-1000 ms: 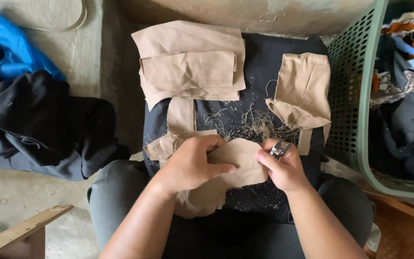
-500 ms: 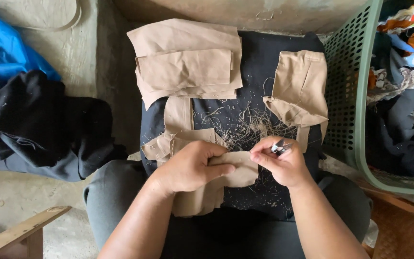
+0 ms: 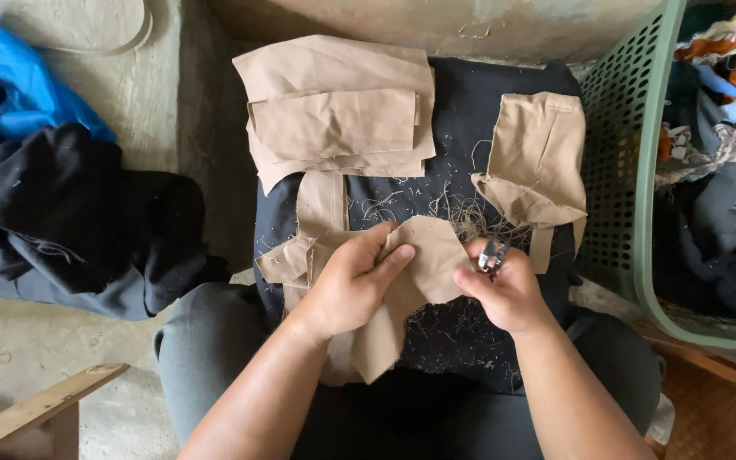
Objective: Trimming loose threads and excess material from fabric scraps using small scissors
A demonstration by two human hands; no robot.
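Lap: cloth piece [image 3: 423, 260] (tan) perhaps pinched.

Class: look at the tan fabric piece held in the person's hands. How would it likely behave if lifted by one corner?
The tan fabric piece would probably flop: its lower end already droops below the left hand. It looks thin and light, since fingertips alone hold it. It seems unlikely to slip, as the woven surface looks matte.
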